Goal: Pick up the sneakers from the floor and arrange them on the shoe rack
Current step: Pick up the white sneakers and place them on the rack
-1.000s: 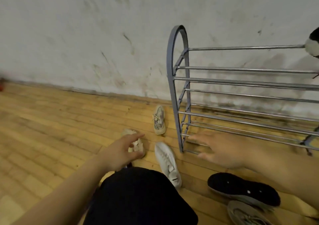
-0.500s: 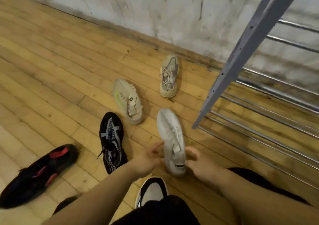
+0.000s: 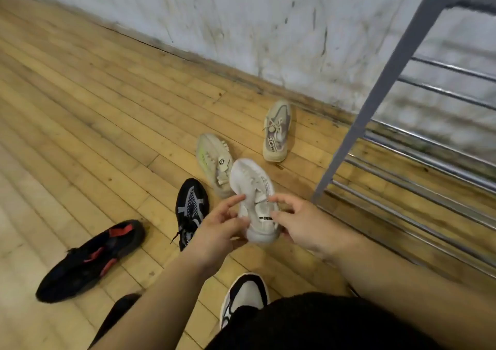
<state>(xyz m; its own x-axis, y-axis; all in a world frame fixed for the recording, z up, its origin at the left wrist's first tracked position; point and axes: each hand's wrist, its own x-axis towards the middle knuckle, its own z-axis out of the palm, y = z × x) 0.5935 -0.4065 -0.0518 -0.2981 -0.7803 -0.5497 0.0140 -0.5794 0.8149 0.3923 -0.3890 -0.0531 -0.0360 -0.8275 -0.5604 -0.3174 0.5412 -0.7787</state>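
Legible writing is limited: the beige sneaker [image 3: 277,132] carries a strip of dark capitals on its tongue, which can be made out only in part, roughly "FRDREN". The white sneaker [image 3: 253,188] shows small black print along its side and black marks on the heel band, too small to read. The cream sneaker [image 3: 214,162] bears a small dark round badge, also unreadable. The white sneaker is just left of the foot of the shoe rack [image 3: 375,103], not on it, toe pointing toward the wall [image 3: 241,27]. The left hand [image 3: 220,227] and right hand [image 3: 304,223] clamp its heel end from either side, fingers curled round the upper. The beige sneaker lies left of the rack, nearer the wall, and the cream one further left. The black and grey sneaker [image 3: 192,205] and the black and red sneaker [image 3: 91,258] lie further left again, on the floor [image 3: 80,108]. Against half a second ago, the fingers reach further up the white sneaker. Its toe now overlaps the cream sneaker in view, where floor showed between them before. The other shoes are unmoved.
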